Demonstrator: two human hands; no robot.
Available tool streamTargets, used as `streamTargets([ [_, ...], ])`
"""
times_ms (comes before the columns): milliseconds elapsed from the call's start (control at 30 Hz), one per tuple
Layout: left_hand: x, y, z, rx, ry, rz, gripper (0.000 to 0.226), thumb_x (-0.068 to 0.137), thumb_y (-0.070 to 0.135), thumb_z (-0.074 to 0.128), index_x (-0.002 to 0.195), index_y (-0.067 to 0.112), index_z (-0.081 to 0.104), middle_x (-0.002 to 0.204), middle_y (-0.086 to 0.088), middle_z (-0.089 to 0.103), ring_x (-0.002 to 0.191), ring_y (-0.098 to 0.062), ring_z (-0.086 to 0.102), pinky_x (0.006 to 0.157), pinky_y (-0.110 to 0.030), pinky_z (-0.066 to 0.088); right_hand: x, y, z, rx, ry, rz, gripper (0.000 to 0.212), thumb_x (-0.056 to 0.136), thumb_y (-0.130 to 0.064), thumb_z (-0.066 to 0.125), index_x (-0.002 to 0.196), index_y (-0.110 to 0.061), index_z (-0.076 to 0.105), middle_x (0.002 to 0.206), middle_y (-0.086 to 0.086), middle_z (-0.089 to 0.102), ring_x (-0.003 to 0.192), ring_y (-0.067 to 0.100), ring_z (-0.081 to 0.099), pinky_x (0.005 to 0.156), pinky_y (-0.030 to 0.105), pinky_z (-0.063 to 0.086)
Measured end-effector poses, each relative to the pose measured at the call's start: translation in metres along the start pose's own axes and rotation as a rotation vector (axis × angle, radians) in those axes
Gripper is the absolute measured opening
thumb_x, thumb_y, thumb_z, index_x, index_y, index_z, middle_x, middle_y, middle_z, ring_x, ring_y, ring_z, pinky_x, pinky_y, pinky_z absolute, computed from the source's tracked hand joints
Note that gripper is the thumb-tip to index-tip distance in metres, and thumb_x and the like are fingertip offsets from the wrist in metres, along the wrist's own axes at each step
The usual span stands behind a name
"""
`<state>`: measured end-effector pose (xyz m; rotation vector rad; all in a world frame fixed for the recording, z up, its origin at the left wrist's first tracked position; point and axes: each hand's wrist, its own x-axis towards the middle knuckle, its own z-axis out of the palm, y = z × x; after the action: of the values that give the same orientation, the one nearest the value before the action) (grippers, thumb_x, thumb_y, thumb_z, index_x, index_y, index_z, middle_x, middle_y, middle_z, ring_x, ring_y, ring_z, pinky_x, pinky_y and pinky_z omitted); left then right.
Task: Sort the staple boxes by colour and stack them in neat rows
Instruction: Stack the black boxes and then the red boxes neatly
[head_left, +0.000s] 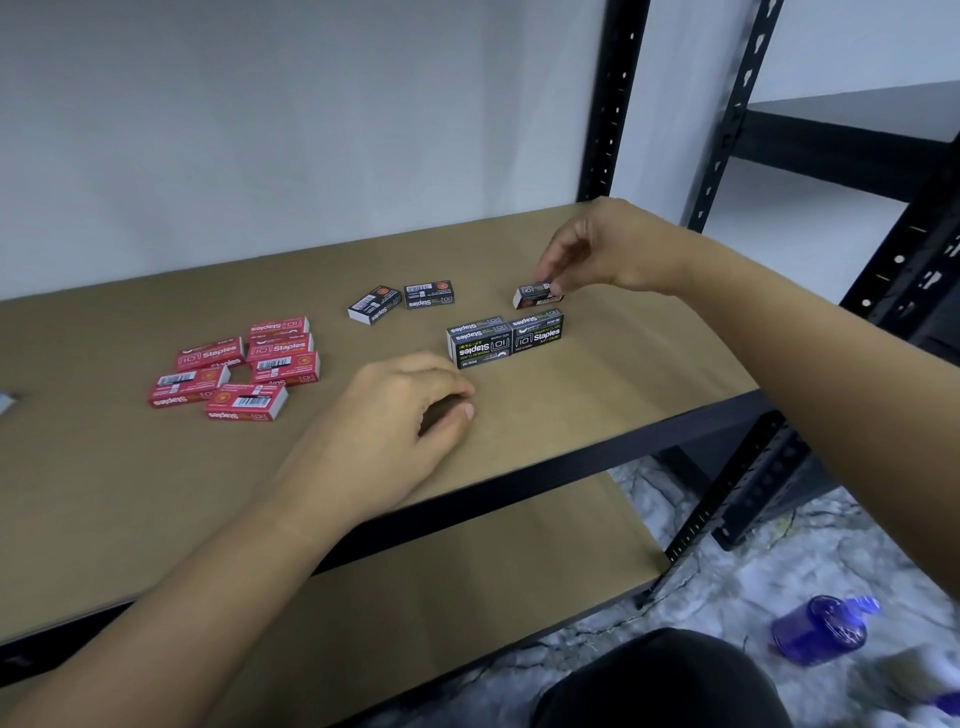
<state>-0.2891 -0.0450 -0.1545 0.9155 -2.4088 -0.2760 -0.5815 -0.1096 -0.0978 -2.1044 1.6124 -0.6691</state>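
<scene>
Several red staple boxes (236, 366) lie in a loose cluster at the left of the brown shelf (597, 415). Two black boxes (506, 340) stand side by side in a short row at centre right. Behind them my right hand (608, 249) pinches a black staple box (535, 295) by its top, tilted just above the shelf. Two more black boxes (402, 300) lie flat further left at the back. My left hand (400, 415) rests on the shelf in front of the black row, fingers loosely curled, holding nothing.
Black metal uprights (610, 98) of the rack stand behind my right hand. A lower brown shelf (467, 587) sits beneath. A blue plastic bottle (821, 629) lies on the marbled floor at lower right. A pale object (8, 402) pokes in at the left edge.
</scene>
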Motion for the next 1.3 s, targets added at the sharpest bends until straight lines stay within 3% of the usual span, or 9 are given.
streamTargets([
  [100,0.000,0.000,0.000,-0.001,-0.002,-0.001,0.026,0.090,0.035,0.053,0.104,0.023,0.071,0.104,0.019,0.064,0.091,-0.002,0.061,0.079,-0.030,0.052,-0.004,0.004,0.002,-0.112,0.022,-0.008,0.019,0.074,-0.005,0.080,0.089,-0.017,0.078,0.079,-0.004,0.073,0.071,0.002,0.061,0.066,0.006,0.043],
  [200,0.000,0.001,0.000,0.009,0.000,0.001,0.021,0.091,0.031,0.057,0.103,0.022,0.071,0.104,0.018,0.064,0.091,-0.002,0.061,0.079,-0.029,0.051,-0.006,0.014,0.002,-0.019,0.068,0.000,0.018,0.079,-0.011,0.078,0.096,-0.013,0.077,0.092,0.004,0.075,0.086,0.021,0.067,0.079,0.020,0.049],
  [267,0.001,0.001,0.000,0.023,0.000,0.005,0.018,0.091,0.028,0.059,0.103,0.022,0.071,0.103,0.017,0.064,0.091,-0.003,0.061,0.079,-0.027,0.050,-0.004,0.020,0.002,-0.041,0.070,0.027,0.025,0.082,-0.021,0.077,0.107,-0.017,0.076,0.101,-0.005,0.074,0.090,0.014,0.066,0.088,0.022,0.049],
  [367,0.001,0.001,0.001,0.024,0.005,0.002,0.017,0.091,0.027,0.060,0.102,0.022,0.071,0.102,0.017,0.064,0.089,-0.003,0.061,0.076,-0.024,0.049,-0.002,0.023,0.005,-0.161,0.018,0.041,0.020,0.083,-0.031,0.076,0.102,-0.025,0.077,0.098,-0.007,0.073,0.090,0.014,0.064,0.091,0.040,0.050],
  [567,0.001,0.000,0.001,0.019,0.010,0.012,0.017,0.091,0.029,0.059,0.102,0.022,0.071,0.101,0.017,0.064,0.087,-0.004,0.061,0.076,-0.029,0.051,0.000,0.013,0.004,0.050,0.029,0.054,0.026,0.068,-0.005,0.086,0.089,-0.010,0.072,0.085,0.005,0.072,0.075,0.012,0.064,0.076,0.029,0.052],
  [733,0.001,0.001,0.001,0.016,0.011,0.008,0.017,0.091,0.028,0.059,0.102,0.022,0.071,0.102,0.017,0.064,0.087,-0.004,0.061,0.075,-0.028,0.051,-0.003,0.010,0.006,0.141,0.010,0.027,0.020,0.073,-0.004,0.082,0.090,-0.010,0.076,0.089,0.015,0.075,0.080,0.020,0.069,0.080,0.029,0.057],
  [867,0.001,0.001,0.001,0.017,0.007,0.008,0.021,0.091,0.033,0.056,0.102,0.023,0.071,0.101,0.017,0.063,0.087,-0.004,0.061,0.076,-0.029,0.051,-0.009,0.007,0.005,0.176,-0.008,0.007,0.019,0.075,-0.006,0.081,0.093,-0.010,0.078,0.090,0.014,0.075,0.082,0.016,0.067,0.082,0.022,0.054],
  [1067,0.000,0.003,0.000,0.035,0.006,0.001,0.017,0.091,0.027,0.061,0.102,0.020,0.071,0.101,0.015,0.065,0.087,-0.003,0.061,0.076,-0.017,0.046,-0.011,0.004,0.005,0.214,-0.067,0.012,0.018,0.078,-0.010,0.079,0.096,-0.014,0.078,0.094,0.010,0.076,0.094,0.023,0.070,0.090,0.027,0.053],
  [1300,0.000,0.004,0.000,0.023,0.006,-0.001,0.019,0.092,0.031,0.058,0.102,0.022,0.071,0.102,0.018,0.063,0.087,-0.005,0.061,0.076,-0.029,0.051,-0.013,0.003,0.005,0.268,-0.088,0.017,0.016,0.083,-0.007,0.074,0.099,-0.009,0.077,0.098,0.016,0.075,0.100,0.034,0.069,0.096,0.039,0.055],
])
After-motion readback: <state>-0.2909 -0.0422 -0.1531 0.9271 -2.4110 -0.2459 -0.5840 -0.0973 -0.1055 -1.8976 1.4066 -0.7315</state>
